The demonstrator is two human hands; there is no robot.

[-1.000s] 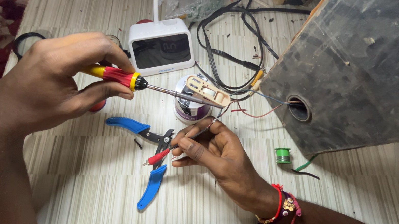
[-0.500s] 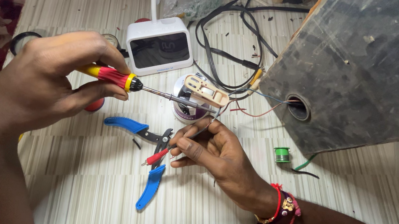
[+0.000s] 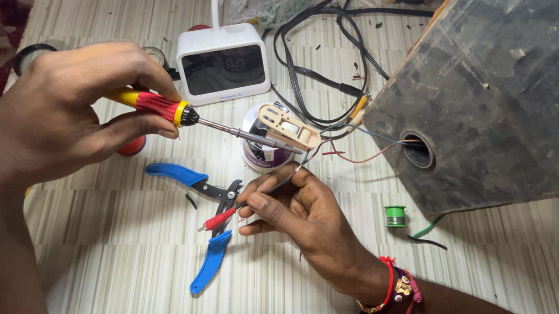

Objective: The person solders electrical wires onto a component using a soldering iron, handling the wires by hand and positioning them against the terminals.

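Left hand (image 3: 65, 118) holds soldering iron (image 3: 184, 114) over round tin (image 3: 262, 153).

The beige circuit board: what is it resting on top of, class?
The beige circuit board sits on a small round tin with a purple side. The board covers most of the tin's top, so its contents cannot be seen.

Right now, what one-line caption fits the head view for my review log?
Left hand holds a soldering iron to a small beige circuit board; right hand pinches thin solder wire above blue-handled pliers.
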